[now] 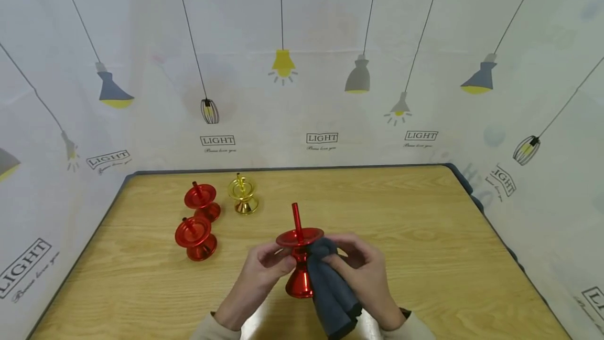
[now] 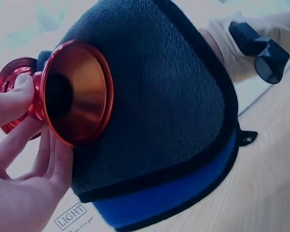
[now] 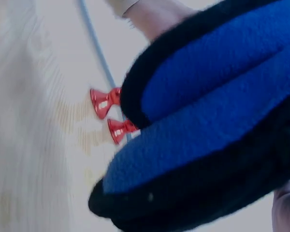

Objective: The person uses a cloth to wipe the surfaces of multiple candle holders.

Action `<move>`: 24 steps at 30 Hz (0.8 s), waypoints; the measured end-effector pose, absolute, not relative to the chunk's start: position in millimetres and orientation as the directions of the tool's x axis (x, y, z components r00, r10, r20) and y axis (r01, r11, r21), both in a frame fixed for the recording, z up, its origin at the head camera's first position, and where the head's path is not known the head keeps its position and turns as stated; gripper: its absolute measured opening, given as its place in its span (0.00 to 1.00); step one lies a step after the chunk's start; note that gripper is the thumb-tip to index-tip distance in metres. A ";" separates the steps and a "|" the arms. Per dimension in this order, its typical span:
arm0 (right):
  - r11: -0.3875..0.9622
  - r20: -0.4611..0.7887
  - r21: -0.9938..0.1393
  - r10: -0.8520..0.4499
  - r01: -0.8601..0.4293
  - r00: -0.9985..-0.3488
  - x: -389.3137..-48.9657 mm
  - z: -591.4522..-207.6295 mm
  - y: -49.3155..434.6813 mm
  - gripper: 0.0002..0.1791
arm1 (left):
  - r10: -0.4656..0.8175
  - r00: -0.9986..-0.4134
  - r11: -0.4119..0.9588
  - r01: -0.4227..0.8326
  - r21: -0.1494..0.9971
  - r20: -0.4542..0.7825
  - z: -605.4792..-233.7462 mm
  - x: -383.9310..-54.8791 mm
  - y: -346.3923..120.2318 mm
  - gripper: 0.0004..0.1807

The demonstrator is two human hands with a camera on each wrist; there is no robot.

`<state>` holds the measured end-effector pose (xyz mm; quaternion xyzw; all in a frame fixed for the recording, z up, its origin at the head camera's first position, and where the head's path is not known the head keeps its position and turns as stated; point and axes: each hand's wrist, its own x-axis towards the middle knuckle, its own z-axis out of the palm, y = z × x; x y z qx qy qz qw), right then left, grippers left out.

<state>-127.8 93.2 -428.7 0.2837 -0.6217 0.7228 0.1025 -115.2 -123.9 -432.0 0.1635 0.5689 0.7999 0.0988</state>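
Observation:
A shiny red metal candle holder [image 1: 299, 283] with a dish, an upright rod and a flared foot is held up over the table. My left hand [image 1: 257, 274] grips its stem from the left, thumb in front. The left wrist view looks into the hollow underside of its foot [image 2: 89, 104]. In my right hand [image 1: 370, 272] is a folded cloth [image 1: 330, 293], pinched against the holder just under the dish. The cloth is dark grey with black edging and a blue face [image 3: 217, 111], and it hangs down beside the foot. In the right wrist view it hides most of the right hand.
Two more red candle holders [image 1: 200, 248] [image 1: 209, 211] stand at the left of the wooden table [image 1: 415, 235]. A gold candle holder [image 1: 246, 206] stands behind, right of them. A wall covering [image 1: 321, 104] printed with hanging lamps encloses the back and sides.

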 end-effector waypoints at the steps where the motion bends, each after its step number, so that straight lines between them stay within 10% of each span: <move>1: -0.213 0.508 -0.857 -0.204 -0.469 -0.837 -128.4 -428.8 93.7 0.17 | 0.356 -0.923 -0.341 0.015 0.940 0.144 -431.8 -115.2 -124.0 0.20; 6: -0.172 0.446 -0.891 -0.144 -0.421 -0.884 -127.8 -429.4 92.0 0.17 | 0.218 -0.975 -0.236 -0.007 0.972 0.046 -425.1 -112.0 -116.9 0.20; 12: -0.021 0.637 -0.770 -0.063 -0.637 -0.768 -123.0 -430.1 85.0 0.21 | 0.040 -0.997 -0.081 0.062 0.995 0.065 -419.5 -109.2 -104.1 0.16; 24: -0.135 0.535 -0.843 -0.103 -0.521 -0.839 -119.0 -436.3 83.8 0.17 | 0.243 -0.969 -0.129 0.019 0.991 0.050 -435.4 -116.8 -120.5 0.23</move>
